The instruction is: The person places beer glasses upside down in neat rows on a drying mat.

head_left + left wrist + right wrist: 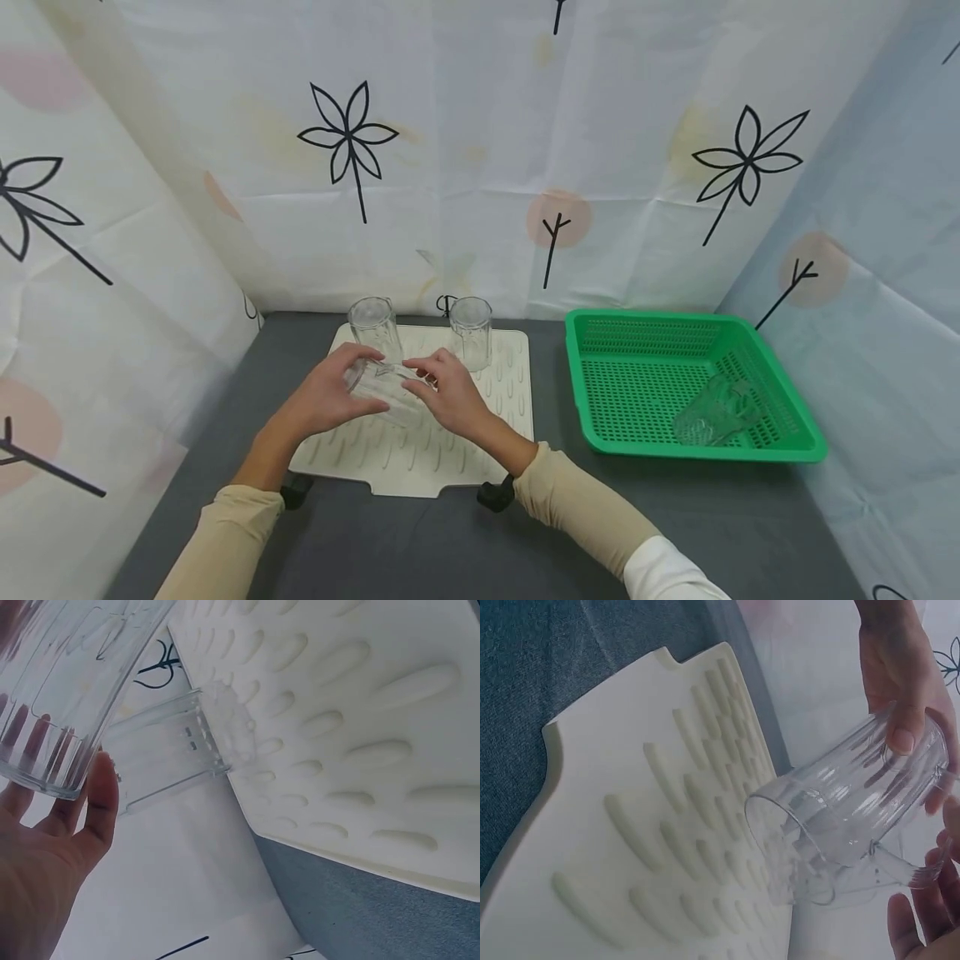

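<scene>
A clear mug [393, 392] is held tilted in both hands over a cream draining mat [405, 458]. My left hand [330, 393] grips one end, its thumb on the near side and its fingers around the far side. At the mug's right side, my right hand [456, 402] pinches it with thumb and forefinger. In the right wrist view, the mug's open mouth [784, 840] points down toward the mat, and the right fingers [930, 900] are at the handle. Two more clear mugs, one on the left [375, 325] and one on the right [472, 337], stand along the mat's back part.
To the right, a green plastic basket [645, 333] with perforated sides holds another clear mug [716, 412], lying on its side. A dark grey tabletop [390, 550] lies under everything. Patterned white cloth [480, 150] hangs behind and at both sides.
</scene>
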Demonstrator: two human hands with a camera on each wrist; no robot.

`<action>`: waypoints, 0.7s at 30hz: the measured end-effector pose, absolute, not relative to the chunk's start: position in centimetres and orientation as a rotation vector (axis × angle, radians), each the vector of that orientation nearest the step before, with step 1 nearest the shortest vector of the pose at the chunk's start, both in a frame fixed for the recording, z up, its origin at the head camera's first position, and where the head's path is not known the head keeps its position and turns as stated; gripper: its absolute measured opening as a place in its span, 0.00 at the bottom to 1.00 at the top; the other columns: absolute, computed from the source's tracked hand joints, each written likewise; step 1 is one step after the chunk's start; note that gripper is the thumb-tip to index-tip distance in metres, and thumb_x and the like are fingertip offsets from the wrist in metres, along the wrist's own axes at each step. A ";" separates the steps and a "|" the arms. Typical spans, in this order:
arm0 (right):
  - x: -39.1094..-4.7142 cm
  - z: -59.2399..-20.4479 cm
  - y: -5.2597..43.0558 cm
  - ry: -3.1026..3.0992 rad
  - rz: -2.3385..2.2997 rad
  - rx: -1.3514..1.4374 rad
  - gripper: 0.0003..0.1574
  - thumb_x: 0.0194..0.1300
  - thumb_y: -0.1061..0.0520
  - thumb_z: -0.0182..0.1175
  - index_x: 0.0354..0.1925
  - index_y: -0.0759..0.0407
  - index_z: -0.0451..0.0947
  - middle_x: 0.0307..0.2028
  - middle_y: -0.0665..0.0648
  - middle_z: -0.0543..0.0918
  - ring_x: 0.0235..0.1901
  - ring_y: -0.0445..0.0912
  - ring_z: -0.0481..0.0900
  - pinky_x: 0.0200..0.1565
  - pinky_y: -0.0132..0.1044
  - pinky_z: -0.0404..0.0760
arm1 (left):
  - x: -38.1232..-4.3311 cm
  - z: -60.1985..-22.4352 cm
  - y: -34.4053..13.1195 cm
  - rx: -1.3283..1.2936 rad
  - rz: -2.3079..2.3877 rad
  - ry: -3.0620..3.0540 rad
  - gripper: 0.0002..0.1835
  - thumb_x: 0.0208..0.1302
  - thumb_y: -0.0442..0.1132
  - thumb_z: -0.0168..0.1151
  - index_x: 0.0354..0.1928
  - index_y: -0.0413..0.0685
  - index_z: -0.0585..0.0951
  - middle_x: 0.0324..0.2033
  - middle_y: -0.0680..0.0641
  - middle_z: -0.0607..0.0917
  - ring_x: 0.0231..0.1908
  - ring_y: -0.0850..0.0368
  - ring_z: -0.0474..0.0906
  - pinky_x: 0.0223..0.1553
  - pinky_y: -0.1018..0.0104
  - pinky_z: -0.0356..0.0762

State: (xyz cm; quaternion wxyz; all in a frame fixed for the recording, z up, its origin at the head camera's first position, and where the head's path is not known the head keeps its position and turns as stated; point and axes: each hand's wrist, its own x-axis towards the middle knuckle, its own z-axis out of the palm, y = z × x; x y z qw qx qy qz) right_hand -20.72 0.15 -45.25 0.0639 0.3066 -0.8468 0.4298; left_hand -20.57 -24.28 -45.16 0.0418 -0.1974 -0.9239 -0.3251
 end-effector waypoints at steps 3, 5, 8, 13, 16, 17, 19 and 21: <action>-20.6 -45.1 0.2 -2.578 1.208 0.938 0.19 0.72 0.54 0.64 0.57 0.60 0.84 0.40 0.58 0.80 0.41 0.47 0.80 0.44 0.32 0.81 | -20.6 -45.0 -24.2 -0.651 -0.914 -2.813 0.39 0.48 0.47 0.83 0.63 0.51 0.76 0.61 0.44 0.78 0.61 0.43 0.76 0.58 0.38 0.78; -20.6 -45.1 0.1 -2.578 1.134 0.952 0.16 0.71 0.54 0.65 0.54 0.58 0.85 0.39 0.56 0.81 0.39 0.45 0.81 0.42 0.30 0.81 | -20.6 -44.8 -24.2 -0.683 -0.844 -2.798 0.39 0.48 0.47 0.84 0.63 0.52 0.76 0.60 0.44 0.79 0.59 0.42 0.77 0.56 0.39 0.79; -20.6 -45.2 0.1 -2.581 1.059 0.955 0.13 0.70 0.54 0.65 0.50 0.56 0.87 0.35 0.54 0.81 0.32 0.42 0.77 0.36 0.27 0.76 | -20.5 -44.5 -24.2 -0.710 -0.743 -2.781 0.41 0.47 0.47 0.84 0.64 0.52 0.76 0.58 0.43 0.79 0.56 0.42 0.77 0.53 0.41 0.80; -20.3 -45.6 -0.1 -2.611 1.044 0.935 0.11 0.70 0.54 0.65 0.48 0.54 0.88 0.32 0.52 0.80 0.27 0.37 0.70 0.31 0.24 0.70 | -20.4 -44.1 -24.5 -0.664 -0.674 -2.842 0.46 0.48 0.49 0.83 0.70 0.54 0.72 0.63 0.42 0.76 0.61 0.38 0.75 0.54 0.38 0.79; -20.2 -45.9 -0.2 -2.612 1.048 0.931 0.11 0.70 0.54 0.65 0.48 0.55 0.87 0.32 0.52 0.80 0.29 0.38 0.73 0.34 0.24 0.75 | -20.4 -43.8 -24.9 -0.584 -0.653 -2.938 0.53 0.48 0.53 0.83 0.76 0.57 0.66 0.68 0.41 0.72 0.66 0.35 0.71 0.55 0.33 0.77; -20.2 -46.0 -0.2 -2.608 1.044 0.930 0.11 0.70 0.55 0.65 0.48 0.55 0.87 0.33 0.52 0.80 0.31 0.39 0.75 0.36 0.25 0.77 | -20.5 -43.8 -25.1 -0.560 -0.632 -2.970 0.55 0.47 0.55 0.83 0.77 0.58 0.63 0.70 0.40 0.71 0.67 0.34 0.69 0.55 0.32 0.77; -20.1 -46.2 -0.3 -2.606 1.034 0.923 0.10 0.71 0.56 0.65 0.48 0.55 0.87 0.34 0.53 0.81 0.33 0.41 0.79 0.39 0.27 0.81 | -20.6 -43.8 -25.7 -0.524 -0.578 -3.030 0.59 0.46 0.57 0.82 0.79 0.59 0.60 0.71 0.38 0.69 0.68 0.31 0.68 0.55 0.30 0.76; -20.1 -46.5 -0.3 -2.601 1.038 0.919 0.10 0.71 0.57 0.65 0.48 0.58 0.86 0.36 0.54 0.82 0.36 0.43 0.81 0.42 0.29 0.83 | -20.6 -43.8 -26.4 -0.503 -0.531 -3.073 0.61 0.45 0.58 0.83 0.80 0.58 0.59 0.71 0.36 0.69 0.67 0.29 0.68 0.53 0.29 0.77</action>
